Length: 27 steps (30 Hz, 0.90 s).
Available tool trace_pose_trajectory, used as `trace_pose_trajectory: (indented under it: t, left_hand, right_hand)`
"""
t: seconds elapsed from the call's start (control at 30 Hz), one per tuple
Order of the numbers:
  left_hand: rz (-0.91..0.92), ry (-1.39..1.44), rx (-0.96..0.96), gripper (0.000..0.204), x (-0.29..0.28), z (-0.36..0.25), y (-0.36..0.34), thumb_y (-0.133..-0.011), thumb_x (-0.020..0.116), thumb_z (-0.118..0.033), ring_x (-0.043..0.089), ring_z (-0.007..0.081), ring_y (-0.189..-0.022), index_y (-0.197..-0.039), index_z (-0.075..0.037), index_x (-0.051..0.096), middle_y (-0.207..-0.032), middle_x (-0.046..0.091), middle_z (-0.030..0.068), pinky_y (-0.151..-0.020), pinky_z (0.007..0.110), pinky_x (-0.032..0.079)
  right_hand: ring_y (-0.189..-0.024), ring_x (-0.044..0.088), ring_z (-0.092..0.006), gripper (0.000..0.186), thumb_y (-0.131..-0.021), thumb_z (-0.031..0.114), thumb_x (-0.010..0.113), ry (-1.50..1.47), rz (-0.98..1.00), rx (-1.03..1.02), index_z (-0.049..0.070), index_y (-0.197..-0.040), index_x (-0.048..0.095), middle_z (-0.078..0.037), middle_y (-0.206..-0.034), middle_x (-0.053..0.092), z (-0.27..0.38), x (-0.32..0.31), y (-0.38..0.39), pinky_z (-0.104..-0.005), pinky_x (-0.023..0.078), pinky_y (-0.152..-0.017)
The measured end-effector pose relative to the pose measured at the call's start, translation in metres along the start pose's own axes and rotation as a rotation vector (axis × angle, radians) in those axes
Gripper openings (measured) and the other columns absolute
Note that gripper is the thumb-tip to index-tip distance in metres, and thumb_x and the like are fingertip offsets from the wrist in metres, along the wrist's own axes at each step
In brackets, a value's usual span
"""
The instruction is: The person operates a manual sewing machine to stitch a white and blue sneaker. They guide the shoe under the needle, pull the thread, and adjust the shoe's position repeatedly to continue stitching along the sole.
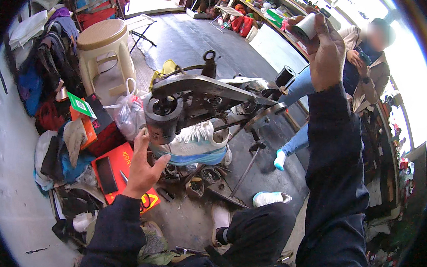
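My right hand (325,57) is raised at the upper right, its fingers closed around a short white cylinder (306,26) that looks like a spool. My left hand (144,166) is beside the round head of a dark metal shoe-stitching machine (197,86). Its fingers are spread, with the fingertips by the machine's head and the thumb at the toe of a sneaker (200,145). This white sneaker has a blue sole and sits under the machine's arm. A dark spool (285,75) stands at the machine's far right end.
A person (367,64) in a tan jacket sits at the right, holding a phone. A beige stool (101,43) stands at the far left. Near my left arm lie a red box (118,164) with a phone on it and a plastic bag (129,111). Shelves (269,14) line the back.
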<state>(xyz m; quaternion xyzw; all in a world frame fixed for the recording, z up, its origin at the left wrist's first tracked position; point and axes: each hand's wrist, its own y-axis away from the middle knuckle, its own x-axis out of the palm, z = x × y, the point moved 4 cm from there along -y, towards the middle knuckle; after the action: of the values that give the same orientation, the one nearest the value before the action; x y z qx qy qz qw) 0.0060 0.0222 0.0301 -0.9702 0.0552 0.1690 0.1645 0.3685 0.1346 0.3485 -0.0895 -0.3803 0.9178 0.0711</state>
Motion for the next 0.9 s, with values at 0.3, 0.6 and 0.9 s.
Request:
trace_pose_trajectory:
  t: [0.3,0.6,0.9]
  left_hand:
    - [-0.04,0.026,0.026,0.073,-0.003,-0.003,0.002,-0.085,0.077,-0.02,0.035,0.0438,-0.15,-0.148,0.0,0.046,-0.158,0.037,0.0289,-0.123,0.046,0.028]
    - [-0.049,0.003,0.031,0.074,-0.001,-0.003,0.001,-0.085,0.077,-0.02,0.035,0.0441,-0.15,-0.148,0.001,0.046,-0.157,0.038,0.0292,-0.123,0.046,0.028]
    - [-0.032,0.0,0.009,0.076,-0.002,-0.001,0.0,-0.084,0.077,-0.021,0.034,0.0437,-0.15,-0.149,0.001,0.044,-0.158,0.037,0.029,-0.124,0.046,0.027]
  right_hand:
    - [-0.091,0.073,-0.0251,0.056,-0.106,0.042,0.059,-0.015,0.375,0.296,-0.003,-0.14,0.055,-0.015,-0.097,0.072,0.06,0.017,0.08,-0.0363,0.058,-0.085]
    - [-0.102,0.071,-0.0187,0.034,-0.101,0.011,0.069,0.439,0.321,0.334,-0.001,-0.133,0.064,-0.011,-0.111,0.074,0.021,-0.045,0.107,-0.0318,0.055,-0.095]
    - [-0.111,0.068,-0.0171,0.033,-0.101,0.004,0.068,0.308,0.069,0.102,0.0,-0.133,0.062,-0.01,-0.118,0.073,-0.026,-0.051,0.089,-0.0286,0.052,-0.1]
